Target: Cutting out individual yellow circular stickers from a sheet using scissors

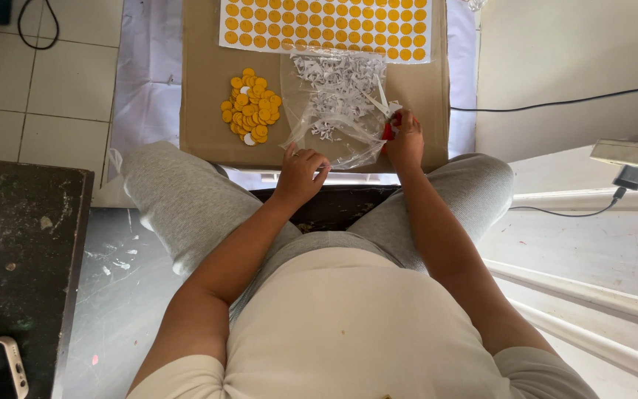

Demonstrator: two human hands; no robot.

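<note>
Cardboard box [208, 81]: matt brown. Clear bag [334, 111]: thin glossy plastic, crinkled, holding white paper scraps [337, 85]. Yellow discs [251, 107]: smooth, matt. Trousers [179, 199]: soft grey cloth.

So there's a clear plastic bag [334, 111] lying crumpled on the cardboard, mouth toward the person, stuffed with little white paper scraps [337, 89] – curly, shredded-looking bits. The left hand [300, 174] rests at the bag's near edge. The right hand [405, 140] pinches a small red thing [389, 129] plus a white strip at the bag's right side – can't tell what the red thing is
</note>
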